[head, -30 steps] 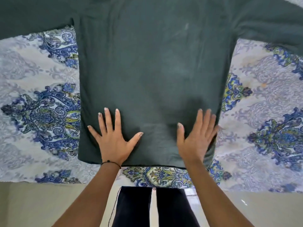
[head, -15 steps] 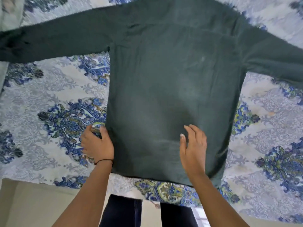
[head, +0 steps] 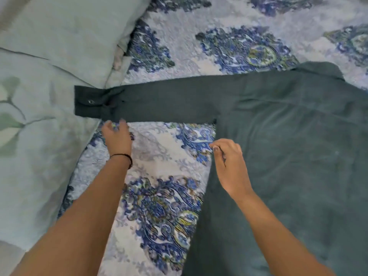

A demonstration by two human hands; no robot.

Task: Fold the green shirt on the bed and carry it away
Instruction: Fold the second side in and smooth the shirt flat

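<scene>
The green shirt (head: 288, 156) lies flat on the bed (head: 159, 206), its sleeve (head: 169, 104) reaching the pillow (head: 49, 56) at the left edge. The right hand (head: 229, 162) pinches the side seam; the left hand (head: 117, 136) curls beside the cuff — grip unclear. A shallow hold may drop the sleeve mid-fold, creasing it.

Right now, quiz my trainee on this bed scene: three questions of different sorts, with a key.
1. True or false: the sleeve is folded across the shirt.
2. The cuff lies on: A the floor; B the pale green cover; C the collar.
3. Which hand wears the black band?

Key: 1 false, it lies stretched out sideways; 2 B; 3 the left hand.
</scene>
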